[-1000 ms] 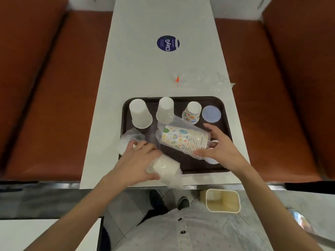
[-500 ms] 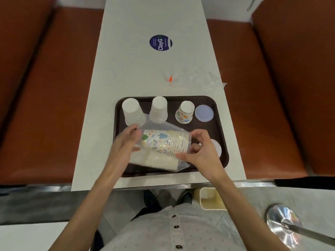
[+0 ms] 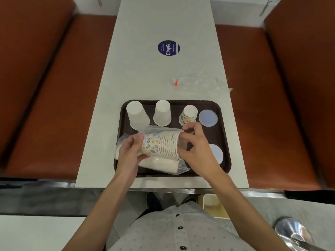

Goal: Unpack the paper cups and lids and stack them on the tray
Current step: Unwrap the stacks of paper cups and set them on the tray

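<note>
Fingers [image 3: 192,126] of left hand [image 3: 129,154] and right hand [image 3: 197,153] grip the bagged printed cups [image 3: 163,144].

a tray [image 3: 225,124] sits at the near end of the table [image 3: 163,20], a bench on either side. along the tray's far edge, left to right: left cup [image 3: 137,115], middle cup [image 3: 162,113], right cup [image 3: 189,115], far lid [image 3: 208,118]. a near lid [image 3: 216,153] lies by the right rim. mid-tray, left hand [image 3: 129,154] and right hand [image 3: 195,151] hold a bagged sleeve [image 3: 163,144] sideways over a second sleeve [image 3: 161,163]. beyond the tray lie a wrapper [image 3: 201,82] and a sticker [image 3: 168,48].
</note>
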A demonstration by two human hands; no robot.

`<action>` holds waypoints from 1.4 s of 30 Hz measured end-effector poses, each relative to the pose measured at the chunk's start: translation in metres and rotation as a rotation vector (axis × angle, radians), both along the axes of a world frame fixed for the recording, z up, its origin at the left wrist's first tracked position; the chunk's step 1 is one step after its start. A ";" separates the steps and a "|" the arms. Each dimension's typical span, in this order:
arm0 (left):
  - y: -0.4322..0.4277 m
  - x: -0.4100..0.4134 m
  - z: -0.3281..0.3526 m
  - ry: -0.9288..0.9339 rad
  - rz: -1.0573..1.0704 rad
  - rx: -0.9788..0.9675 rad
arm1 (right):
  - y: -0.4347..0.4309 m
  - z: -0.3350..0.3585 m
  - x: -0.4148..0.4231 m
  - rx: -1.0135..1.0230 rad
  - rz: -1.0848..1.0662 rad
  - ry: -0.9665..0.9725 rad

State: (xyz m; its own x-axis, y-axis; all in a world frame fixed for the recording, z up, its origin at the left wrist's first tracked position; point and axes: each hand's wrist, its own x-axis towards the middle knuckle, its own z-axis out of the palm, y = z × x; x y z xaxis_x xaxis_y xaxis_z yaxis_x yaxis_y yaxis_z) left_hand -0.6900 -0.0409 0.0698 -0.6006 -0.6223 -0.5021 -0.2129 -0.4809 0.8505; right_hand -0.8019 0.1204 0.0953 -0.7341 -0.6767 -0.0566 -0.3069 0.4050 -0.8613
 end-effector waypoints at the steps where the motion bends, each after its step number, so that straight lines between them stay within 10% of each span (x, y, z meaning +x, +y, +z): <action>1: 0.001 -0.002 0.001 -0.001 0.028 0.023 | -0.002 0.001 -0.003 0.046 0.050 0.053; 5: 0.001 -0.006 0.004 -0.034 0.026 0.022 | -0.007 0.005 -0.008 0.161 0.207 0.278; 10: -0.024 -0.011 0.011 -0.051 0.055 -0.123 | 0.008 0.020 -0.018 -0.160 0.097 0.193; 20: -0.027 -0.016 0.011 -0.069 0.133 -0.210 | 0.037 0.024 -0.045 -0.722 -0.557 -0.845; 29: -0.029 -0.006 0.011 -0.114 0.185 -0.301 | 0.062 0.002 -0.031 -0.286 -0.177 -0.823; 42: -0.026 0.014 0.006 -0.149 0.155 -0.402 | 0.067 -0.010 -0.054 0.005 -0.380 -0.488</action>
